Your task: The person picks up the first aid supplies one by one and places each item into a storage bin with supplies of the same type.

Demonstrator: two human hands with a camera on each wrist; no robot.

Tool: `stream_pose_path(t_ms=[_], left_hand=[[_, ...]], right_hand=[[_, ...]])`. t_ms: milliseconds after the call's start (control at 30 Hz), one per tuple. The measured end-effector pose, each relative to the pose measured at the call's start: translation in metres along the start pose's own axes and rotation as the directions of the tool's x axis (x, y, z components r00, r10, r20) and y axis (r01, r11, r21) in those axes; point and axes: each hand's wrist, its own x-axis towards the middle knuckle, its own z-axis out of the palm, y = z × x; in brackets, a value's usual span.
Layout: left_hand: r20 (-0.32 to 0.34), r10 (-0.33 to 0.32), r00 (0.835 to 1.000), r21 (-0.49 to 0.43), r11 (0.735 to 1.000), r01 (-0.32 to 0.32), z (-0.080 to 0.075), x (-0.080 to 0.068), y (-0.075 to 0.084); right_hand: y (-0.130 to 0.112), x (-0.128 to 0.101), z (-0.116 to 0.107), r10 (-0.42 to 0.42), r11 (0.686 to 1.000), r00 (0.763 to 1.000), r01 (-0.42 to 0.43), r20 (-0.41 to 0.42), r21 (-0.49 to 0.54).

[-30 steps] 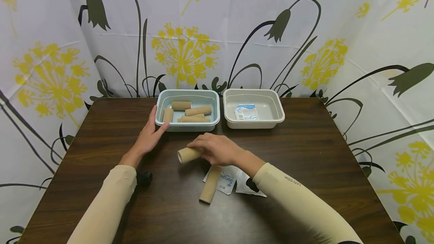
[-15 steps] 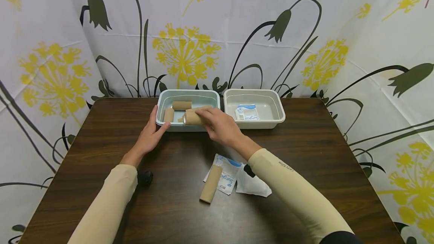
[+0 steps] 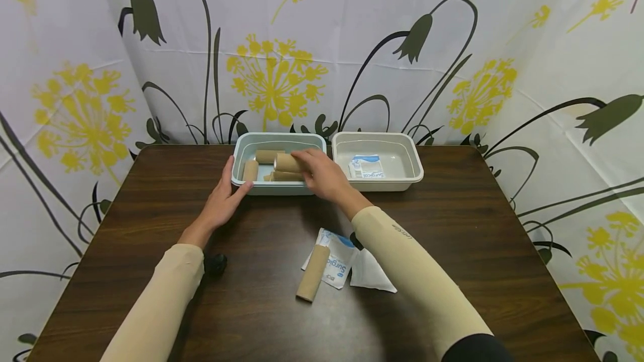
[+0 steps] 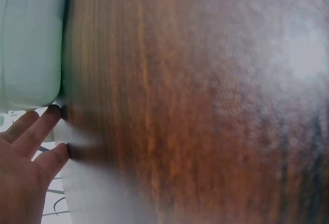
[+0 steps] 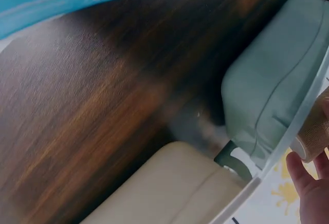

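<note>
Flowered cloth (image 3: 352,21) is backing the bench (image 3: 251,306), where toward eleven o'clock the right hand (image 3: 324,175) is pinching a cardboard tube (image 3: 288,162) over the blue tray (image 3: 271,189), the left hand (image 3: 218,203), fingers apart, is touching its eight-o'clock corner, and uneven tubes beneath (image 3: 285,176) could set the held one rolling.

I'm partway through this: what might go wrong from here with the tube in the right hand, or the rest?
The held tube is just above other tubes in the blue tray, so it may roll when released.
The right hand is close to the white tray and might bump it.
The loose tube lies partly on a packet; lifting either could shift the other.
</note>
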Motion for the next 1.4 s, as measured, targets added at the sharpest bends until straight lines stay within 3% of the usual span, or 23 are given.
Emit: stream_pose_path(t_ms=[233,433,633,767,967,1167,1300,1400], left_hand=[[0.001,-0.005,1.000,0.001,1.000,0.005,-0.001,-0.001,-0.001],[0.003,-0.009,1.000,-0.006,1.000,0.009,-0.001,-0.001,-0.003],[0.002,-0.004,1.000,-0.004,1.000,0.004,0.000,0.000,-0.004],[-0.004,-0.001,1.000,-0.006,1.000,0.001,0.000,0.001,-0.004],[-0.003,-0.004,1.000,-0.008,1.000,0.004,-0.001,0.001,-0.006],[-0.002,0.003,1.000,-0.016,1.000,-0.003,-0.001,0.002,-0.006],[0.010,-0.011,1.000,-0.017,1.000,0.011,-0.001,0.002,-0.005],[0.014,-0.021,1.000,-0.017,1.000,0.022,-0.002,0.002,-0.004]], right_hand=[[-0.002,0.005,0.010,0.021,0.998,1.000,-0.020,-0.006,0.059],[0.004,0.003,0.012,0.031,0.995,0.998,-0.025,-0.058,0.101],[0.009,-0.015,0.006,-0.023,0.992,0.996,0.035,-0.091,0.124],[0.007,-0.033,0.000,-0.115,0.985,0.988,0.127,-0.105,0.119],[0.000,-0.065,-0.004,-0.320,0.941,0.941,0.329,-0.107,0.083],[-0.010,-0.097,0.006,-0.466,0.881,0.882,0.456,0.072,0.127],[-0.016,-0.114,0.017,-0.513,0.858,0.837,0.497,0.191,0.130],[-0.020,-0.122,0.023,-0.524,0.851,0.816,0.511,0.242,0.120]])
